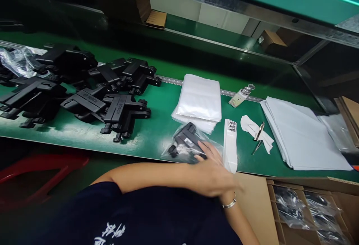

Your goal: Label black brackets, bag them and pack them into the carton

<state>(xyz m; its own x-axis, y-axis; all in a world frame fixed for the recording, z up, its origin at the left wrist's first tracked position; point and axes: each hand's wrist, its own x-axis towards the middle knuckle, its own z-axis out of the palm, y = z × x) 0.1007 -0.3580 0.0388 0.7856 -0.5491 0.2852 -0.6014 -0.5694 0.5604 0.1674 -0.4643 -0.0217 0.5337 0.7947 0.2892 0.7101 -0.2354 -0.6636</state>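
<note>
A black plastic part sealed in a clear bag [183, 140] lies at the near edge of the green bench [157, 125]. My right hand [209, 162], with a bracelet on its wrist, lies on the bag's right end, fingers curled over it. My left forearm reaches across from the left. My left hand [224, 187] is blurred where it meets the right wrist, and what it holds is hidden. A white label strip [230, 144] lies just right of the hands. A stack of clear bags [199, 101] sits behind the bagged part.
Several unbagged black parts [117, 110] crowd the bench's left half. To the right lie a small bottle [240, 95], tweezers on a paper scrap [258, 134] and a stack of white sheets [303, 136]. A divided cardboard box [308, 207] with bagged parts stands at lower right.
</note>
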